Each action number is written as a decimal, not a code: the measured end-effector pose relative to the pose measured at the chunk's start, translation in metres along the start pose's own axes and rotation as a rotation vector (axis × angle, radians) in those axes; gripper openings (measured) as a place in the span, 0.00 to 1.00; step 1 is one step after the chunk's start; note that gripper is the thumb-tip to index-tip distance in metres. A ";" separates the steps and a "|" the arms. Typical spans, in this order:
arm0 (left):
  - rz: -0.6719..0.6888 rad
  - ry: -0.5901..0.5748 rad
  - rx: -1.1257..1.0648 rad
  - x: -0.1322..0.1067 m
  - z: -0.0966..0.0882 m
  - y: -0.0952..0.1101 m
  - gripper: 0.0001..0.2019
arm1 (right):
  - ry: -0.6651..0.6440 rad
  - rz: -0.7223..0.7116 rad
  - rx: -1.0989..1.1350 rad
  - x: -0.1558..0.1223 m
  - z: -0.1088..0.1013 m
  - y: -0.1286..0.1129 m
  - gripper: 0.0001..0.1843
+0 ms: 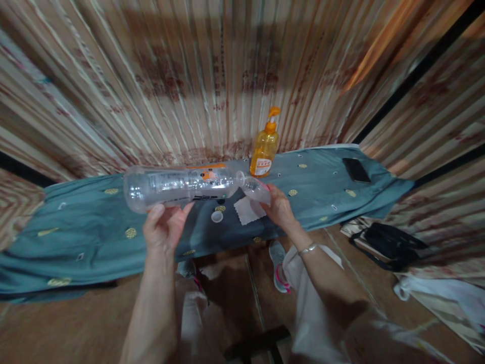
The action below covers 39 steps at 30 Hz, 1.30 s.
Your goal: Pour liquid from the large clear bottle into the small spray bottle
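My left hand [164,225] supports a large clear plastic bottle [178,186] from below, its fingers and thumb on the bottle's side. The bottle lies nearly level above the cloth, with its mouth to the right. In the fingers of my right hand [278,206] is a clear, funnel-shaped plastic piece [255,189], its narrow end at the bottle's mouth. Whether the two touch I cannot tell. Below them lie a white bottle cap [217,216] and a pale zigzag-edged cloth [249,211]. A yellow pump bottle [264,151] stands upright just behind the funnel-shaped piece.
A blue-green patterned tablecloth [102,227] covers the long, narrow surface. Towards its right end lies a black phone [356,170]. Behind hangs a striped curtain [182,101]. A black bag [394,243] rests low on the right, and a dark stool-like edge [259,344] shows below.
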<state>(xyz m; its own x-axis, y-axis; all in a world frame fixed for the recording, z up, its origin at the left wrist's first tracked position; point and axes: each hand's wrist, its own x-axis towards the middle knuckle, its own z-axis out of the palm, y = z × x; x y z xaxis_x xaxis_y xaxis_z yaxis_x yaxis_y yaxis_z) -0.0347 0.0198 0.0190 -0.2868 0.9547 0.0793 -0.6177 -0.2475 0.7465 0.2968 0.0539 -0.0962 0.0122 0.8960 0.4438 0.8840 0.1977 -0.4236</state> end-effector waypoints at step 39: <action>0.006 0.008 -0.021 0.009 -0.001 -0.001 0.22 | -0.009 -0.028 -0.051 0.003 0.007 -0.005 0.34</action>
<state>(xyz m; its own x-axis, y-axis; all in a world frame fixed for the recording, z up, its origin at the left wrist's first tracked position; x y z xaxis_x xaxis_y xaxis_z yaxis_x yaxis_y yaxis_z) -0.0369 0.0282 0.0183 -0.2963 0.9519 0.0780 -0.6311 -0.2564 0.7321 0.2890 0.0585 -0.0981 -0.0169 0.8938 0.4481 0.9065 0.2028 -0.3704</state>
